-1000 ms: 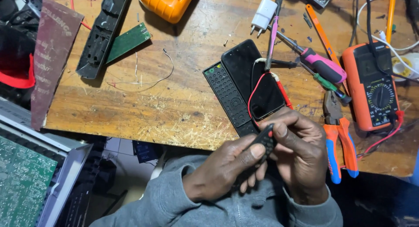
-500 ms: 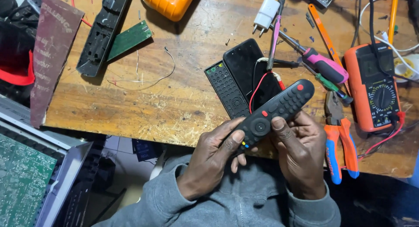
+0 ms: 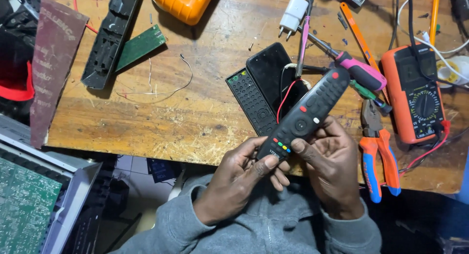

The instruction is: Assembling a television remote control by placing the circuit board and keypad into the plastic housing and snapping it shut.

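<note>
A long black remote control (image 3: 307,112) with coloured buttons is held button side up over the front edge of the wooden workbench (image 3: 161,122). My left hand (image 3: 239,178) grips its lower end, thumb on the bottom face. My right hand (image 3: 330,161) cradles its middle from the right, thumb beside the coloured buttons. Its top end with a red button points up and right. Just behind it lie a second black remote (image 3: 250,100) and a black phone (image 3: 271,75) with a red wire (image 3: 283,97).
An orange multimeter (image 3: 415,95) sits at the right, orange and blue pliers (image 3: 376,151) beside my right hand, a pink-handled screwdriver (image 3: 359,70) behind. A white charger plug (image 3: 293,14), green circuit board (image 3: 139,46), black casing (image 3: 110,36) and orange box (image 3: 183,2) lie further back. An open device (image 3: 29,205) stands at the lower left.
The remote, seen end-on and small between my fingers one second ago, has been turned face up and lengthwise, and now sits slightly higher with both hands around its lower half.
</note>
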